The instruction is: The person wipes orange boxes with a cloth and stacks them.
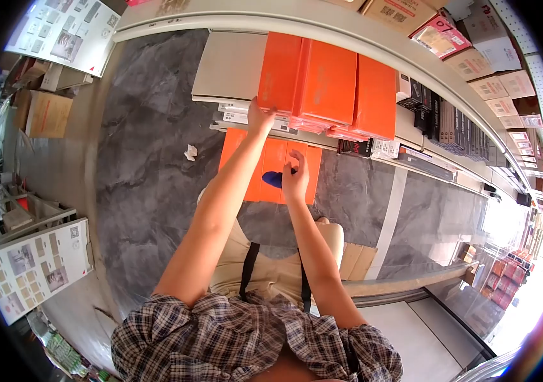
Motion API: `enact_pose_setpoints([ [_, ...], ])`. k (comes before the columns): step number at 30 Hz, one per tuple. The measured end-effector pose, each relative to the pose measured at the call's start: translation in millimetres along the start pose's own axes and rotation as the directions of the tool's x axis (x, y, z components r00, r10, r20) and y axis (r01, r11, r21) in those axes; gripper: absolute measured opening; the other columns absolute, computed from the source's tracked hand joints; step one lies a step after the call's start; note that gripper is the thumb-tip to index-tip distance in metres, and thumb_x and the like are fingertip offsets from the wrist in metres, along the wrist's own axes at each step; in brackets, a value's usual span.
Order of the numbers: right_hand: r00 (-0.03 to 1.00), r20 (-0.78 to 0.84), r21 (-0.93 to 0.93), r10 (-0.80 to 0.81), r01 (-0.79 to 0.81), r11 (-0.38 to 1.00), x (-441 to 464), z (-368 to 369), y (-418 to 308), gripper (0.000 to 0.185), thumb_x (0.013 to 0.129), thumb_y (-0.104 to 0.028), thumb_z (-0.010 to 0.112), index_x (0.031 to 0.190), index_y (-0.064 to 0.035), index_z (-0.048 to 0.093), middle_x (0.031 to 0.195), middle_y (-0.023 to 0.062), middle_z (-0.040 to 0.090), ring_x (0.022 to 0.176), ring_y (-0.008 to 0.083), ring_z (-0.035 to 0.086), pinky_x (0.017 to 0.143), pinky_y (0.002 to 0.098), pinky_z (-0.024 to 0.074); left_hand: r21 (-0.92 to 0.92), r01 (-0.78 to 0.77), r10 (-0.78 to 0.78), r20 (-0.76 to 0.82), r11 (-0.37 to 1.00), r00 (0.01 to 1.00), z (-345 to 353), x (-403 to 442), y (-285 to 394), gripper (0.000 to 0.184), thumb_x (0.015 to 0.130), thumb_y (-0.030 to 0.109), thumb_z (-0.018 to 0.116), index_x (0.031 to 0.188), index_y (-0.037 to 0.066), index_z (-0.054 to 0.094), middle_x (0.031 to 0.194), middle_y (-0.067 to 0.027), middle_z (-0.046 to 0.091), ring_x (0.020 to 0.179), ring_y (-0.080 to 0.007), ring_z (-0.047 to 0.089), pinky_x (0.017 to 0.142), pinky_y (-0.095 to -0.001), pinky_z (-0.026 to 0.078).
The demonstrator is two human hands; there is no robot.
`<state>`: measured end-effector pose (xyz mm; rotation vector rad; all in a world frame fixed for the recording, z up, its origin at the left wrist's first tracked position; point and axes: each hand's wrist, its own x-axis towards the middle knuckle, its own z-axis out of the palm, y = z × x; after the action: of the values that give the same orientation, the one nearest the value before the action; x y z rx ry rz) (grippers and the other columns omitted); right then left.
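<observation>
Three smooth, rectangular orange boxes (328, 83) sit side by side at the top of my remote view. The left hand (262, 116) touches the leftmost box's near edge; whether it grips, I cannot tell. The right hand (295, 181), fingers loosely curled, holds one soft-looking blue item (272, 179).

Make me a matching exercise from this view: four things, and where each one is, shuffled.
Things
1. soft dark-blue bundle
2. crumpled white scrap
3. bare left hand
4. long black strap on the person's left

Places
A. on the grey marbled floor
B. over the beige trousers
C. held in the bare right hand
D. at the lower edge of the leftmost orange rectangular box in the upper row

Pairs: 1-C, 2-A, 3-D, 4-B
</observation>
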<state>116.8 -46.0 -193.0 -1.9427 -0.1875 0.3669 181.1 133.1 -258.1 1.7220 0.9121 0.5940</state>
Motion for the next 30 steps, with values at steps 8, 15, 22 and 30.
enact_pose_setpoints([
  [8,1.000,0.003,-0.063,-0.016,0.016,0.998,-4,1,-14,0.033,0.080,-0.005,0.050,0.113,-0.0061,0.050,0.107,0.0109,0.057,0.094,0.0258,0.057,0.073,0.0343,0.0480,0.058,0.100,-0.087,-0.197,0.993,0.976,-4,-4,48,0.047,0.071,0.011,0.069,0.110,-0.004,0.047,0.110,-0.0208,0.054,0.103,-0.0315,0.053,0.090,-0.0373,0.041],
  [15,1.000,0.025,-0.105,0.009,-0.007,0.994,-23,-26,-38,0.033,0.080,-0.006,0.050,0.113,-0.0060,0.050,0.108,0.0103,0.056,0.090,0.0257,0.058,0.070,0.0337,0.0467,-0.542,0.127,-0.279,-0.207,0.830,0.938,-35,-12,31,0.036,0.075,0.001,0.067,0.106,0.002,0.049,0.101,-0.0071,0.058,0.093,-0.0177,0.057,0.077,-0.0259,0.045],
  [22,0.984,0.050,-0.189,-0.169,0.176,0.966,-29,-71,-117,0.031,0.082,-0.011,0.054,0.113,-0.0094,0.051,0.108,0.0077,0.056,0.082,0.0259,0.057,0.069,0.0342,0.0462,-0.711,0.323,-0.468,-0.010,0.625,0.884,-199,-129,62,0.037,0.076,0.007,0.067,0.110,0.000,0.053,0.098,-0.0067,0.059,0.086,-0.0144,0.058,0.073,-0.0264,0.048],
  [30,0.916,0.284,-0.287,-0.281,0.361,0.887,-51,-118,-201,0.054,0.075,-0.007,0.056,0.127,-0.0131,0.041,0.126,0.0103,0.046,0.092,0.0306,0.056,0.070,0.0356,0.0477,-0.666,0.419,-0.372,0.223,0.617,0.901,-315,-180,111,0.035,0.081,0.008,0.059,0.113,-0.003,0.051,0.105,-0.0089,0.058,0.091,-0.0177,0.058,0.073,-0.0280,0.049],
])
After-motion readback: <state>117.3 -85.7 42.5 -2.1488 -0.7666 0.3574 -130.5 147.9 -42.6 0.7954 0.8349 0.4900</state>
